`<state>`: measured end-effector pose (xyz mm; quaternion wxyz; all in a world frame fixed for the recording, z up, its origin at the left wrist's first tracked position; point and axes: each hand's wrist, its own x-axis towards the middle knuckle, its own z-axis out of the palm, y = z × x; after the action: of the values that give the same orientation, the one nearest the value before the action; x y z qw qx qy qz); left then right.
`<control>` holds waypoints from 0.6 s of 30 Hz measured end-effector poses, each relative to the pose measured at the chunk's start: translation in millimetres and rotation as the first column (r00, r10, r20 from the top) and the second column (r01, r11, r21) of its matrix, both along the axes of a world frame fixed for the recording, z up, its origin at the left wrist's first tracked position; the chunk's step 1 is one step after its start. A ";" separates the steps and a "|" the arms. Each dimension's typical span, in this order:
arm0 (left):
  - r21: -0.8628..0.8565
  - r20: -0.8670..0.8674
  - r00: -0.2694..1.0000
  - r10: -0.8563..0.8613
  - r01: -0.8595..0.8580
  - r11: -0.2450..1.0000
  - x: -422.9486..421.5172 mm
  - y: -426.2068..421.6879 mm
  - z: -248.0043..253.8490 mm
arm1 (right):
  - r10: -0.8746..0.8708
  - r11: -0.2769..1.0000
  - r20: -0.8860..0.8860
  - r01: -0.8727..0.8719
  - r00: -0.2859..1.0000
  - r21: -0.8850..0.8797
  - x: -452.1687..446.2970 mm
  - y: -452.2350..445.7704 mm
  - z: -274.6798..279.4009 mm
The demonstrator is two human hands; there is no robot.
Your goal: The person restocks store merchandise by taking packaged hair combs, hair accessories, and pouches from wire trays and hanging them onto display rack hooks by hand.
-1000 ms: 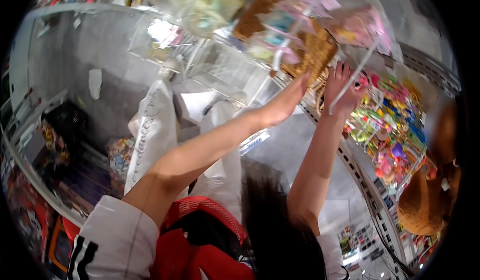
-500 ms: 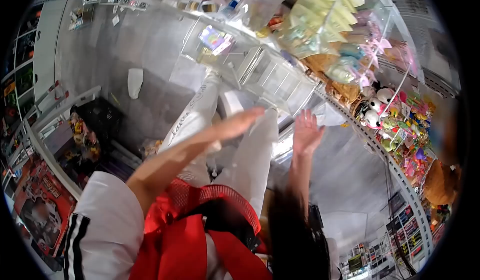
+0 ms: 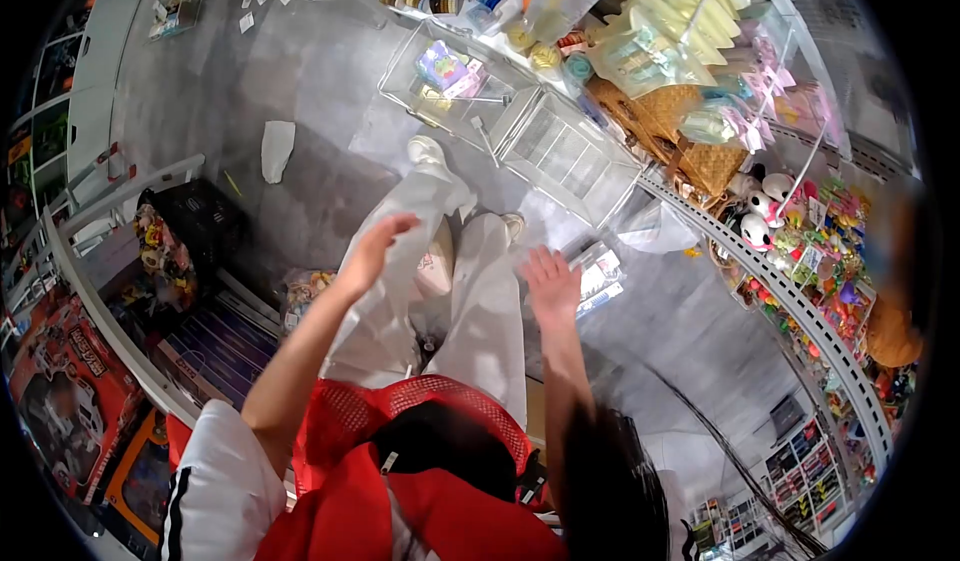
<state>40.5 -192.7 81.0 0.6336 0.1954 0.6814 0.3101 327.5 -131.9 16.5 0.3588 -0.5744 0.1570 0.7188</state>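
My left hand (image 3: pixel 370 253) is held above my left thigh with its fingers stretched out and nothing in it. My right hand (image 3: pixel 552 283) hangs palm down beside my right knee, fingers apart, holding nothing. White trousers (image 3: pixel 372 301) cover my legs below both hands. Near the right hand, a white and blue package (image 3: pixel 600 277) lies on the floor. Between my legs a pale box or package (image 3: pixel 436 266) is partly hidden. Beyond my feet stand two clear bins; one bin (image 3: pixel 570 156) shows only its base, and the other holds a purple package (image 3: pixel 440 65).
A shelf with yellow bags (image 3: pixel 690 6), a woven basket (image 3: pixel 705 161) and panda plush toys (image 3: pixel 765 211) curves along the right. On the left are a black crate (image 3: pixel 195 223) and a red toy car box (image 3: pixel 75 391). A white paper piece (image 3: pixel 278 151) lies on the floor.
My left hand has drawn back to the left, and my right hand has moved left and slightly down. The hands are farther from the bins. My view has shifted a little.
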 end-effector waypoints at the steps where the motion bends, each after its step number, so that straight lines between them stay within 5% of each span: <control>1: 0.007 0.008 1.000 0.005 -0.005 1.000 11.7 -2.8 0.5 | -0.035 0.999 0.018 0.035 0.999 -0.033 14.7 -6.1 -6.6; 4: 0.095 -0.015 0.991 -0.129 0.130 0.987 19.3 5.0 -6.5 | 0.020 1.000 0.096 -0.019 0.995 -0.010 27.4 -7.8 -13.6; 7: 0.098 -0.113 0.965 -0.235 0.246 0.964 -1.8 36.5 -16.8 | 0.241 0.957 0.125 -0.257 0.963 0.134 4.6 6.9 -29.4; 9: 0.155 -0.291 0.903 -0.317 0.371 0.915 -25.8 57.2 -42.3 | 0.323 0.927 0.220 -0.355 0.920 0.124 -32.3 31.6 -51.2; 12: 0.235 -0.542 0.767 -0.343 0.531 0.814 -61.4 91.2 -115.7 | 0.541 0.602 0.648 -0.785 0.535 0.146 -103.2 70.2 -137.2; 14: 0.224 -0.679 0.609 -0.409 0.703 0.675 -91.1 102.9 -193.2 | 0.336 0.302 0.916 -0.946 0.220 0.116 -163.3 99.3 -213.4; 16: -0.121 -0.798 0.190 -0.572 0.879 0.462 -123.8 123.6 -240.1 | 0.165 0.012 0.981 -0.994 -0.105 -0.108 -214.5 125.5 -277.0; 18: -0.588 -0.608 -0.286 -0.740 0.789 0.177 -141.7 143.9 -263.0 | 0.093 -0.126 0.947 -0.947 -0.308 -0.295 -262.4 145.3 -330.5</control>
<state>-101.1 -48.8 -182.0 0.2433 0.7189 0.5790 -0.2979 65.1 13.5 -314.0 0.0197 -0.5571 -0.7765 0.2937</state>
